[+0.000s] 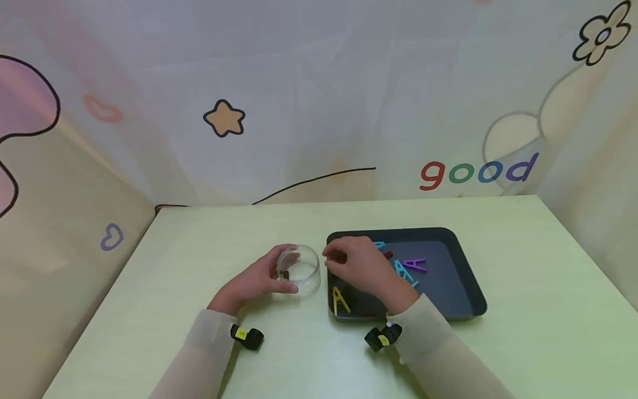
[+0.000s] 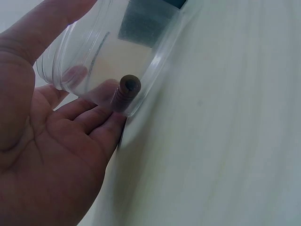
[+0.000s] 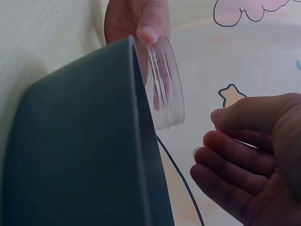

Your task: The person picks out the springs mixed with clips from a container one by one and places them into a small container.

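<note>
My left hand (image 1: pixel 256 278) grips a clear plastic jar (image 1: pixel 308 281) by its side, thumb on one side and fingers around the other. The jar's round mouth is open, and inside lies a small brown ribbed tube (image 2: pixel 126 92) with a hole in its end. To the right of the jar, my right hand (image 1: pixel 361 265) hovers over the left side of a dark grey tray (image 1: pixel 471 302). Its fingers are loosely bent, thumb near the index fingertip, with nothing visible between them. Beneath and beside it lie a yellow clothespin (image 1: pixel 340 300) and a blue clothespin (image 1: pixel 405 273).
Also in the tray are a purple clothespin (image 1: pixel 415 265), another blue piece (image 1: pixel 380 245) partly behind the right hand, and a small dark red piece (image 1: pixel 387 255). The pale table (image 1: pixel 299 360) meets a printed cloth backdrop (image 1: pixel 309 111) at its back edge.
</note>
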The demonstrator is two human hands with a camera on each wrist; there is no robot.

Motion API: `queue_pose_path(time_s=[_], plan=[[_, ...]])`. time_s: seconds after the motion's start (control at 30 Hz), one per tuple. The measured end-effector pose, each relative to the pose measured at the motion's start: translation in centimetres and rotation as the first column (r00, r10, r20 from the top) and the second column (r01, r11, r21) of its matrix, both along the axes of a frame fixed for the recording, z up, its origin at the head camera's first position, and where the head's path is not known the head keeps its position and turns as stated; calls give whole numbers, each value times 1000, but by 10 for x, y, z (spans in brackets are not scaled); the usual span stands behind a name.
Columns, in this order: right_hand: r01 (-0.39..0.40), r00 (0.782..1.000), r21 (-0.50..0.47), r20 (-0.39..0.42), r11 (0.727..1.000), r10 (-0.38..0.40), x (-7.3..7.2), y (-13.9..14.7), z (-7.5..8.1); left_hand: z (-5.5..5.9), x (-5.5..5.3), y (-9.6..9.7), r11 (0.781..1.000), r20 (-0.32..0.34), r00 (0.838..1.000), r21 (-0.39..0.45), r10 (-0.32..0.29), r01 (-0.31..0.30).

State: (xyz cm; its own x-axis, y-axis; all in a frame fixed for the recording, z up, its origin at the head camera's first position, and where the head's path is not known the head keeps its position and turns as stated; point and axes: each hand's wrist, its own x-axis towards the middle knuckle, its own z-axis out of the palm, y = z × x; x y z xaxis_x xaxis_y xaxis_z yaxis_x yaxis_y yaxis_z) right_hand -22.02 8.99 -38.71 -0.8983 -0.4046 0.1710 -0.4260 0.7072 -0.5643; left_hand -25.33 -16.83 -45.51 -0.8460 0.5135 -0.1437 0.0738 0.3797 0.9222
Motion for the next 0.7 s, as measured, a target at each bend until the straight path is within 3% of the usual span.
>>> queue_pose_path(time_s=[0.2,0.43,0.7], plan=[[-6,999,18,53,1000,5,3,2,-7,-5,6,-3,1000,7,1000,7,-28,28],[-43,998,40,43,998,41,-5,7,-2,-1,0,-1,1000,-15,1000,7,-25,25],[-63,991,94,123,994,51,-8,12,0,2,0,-1,999,5,999,25,-37,37]])
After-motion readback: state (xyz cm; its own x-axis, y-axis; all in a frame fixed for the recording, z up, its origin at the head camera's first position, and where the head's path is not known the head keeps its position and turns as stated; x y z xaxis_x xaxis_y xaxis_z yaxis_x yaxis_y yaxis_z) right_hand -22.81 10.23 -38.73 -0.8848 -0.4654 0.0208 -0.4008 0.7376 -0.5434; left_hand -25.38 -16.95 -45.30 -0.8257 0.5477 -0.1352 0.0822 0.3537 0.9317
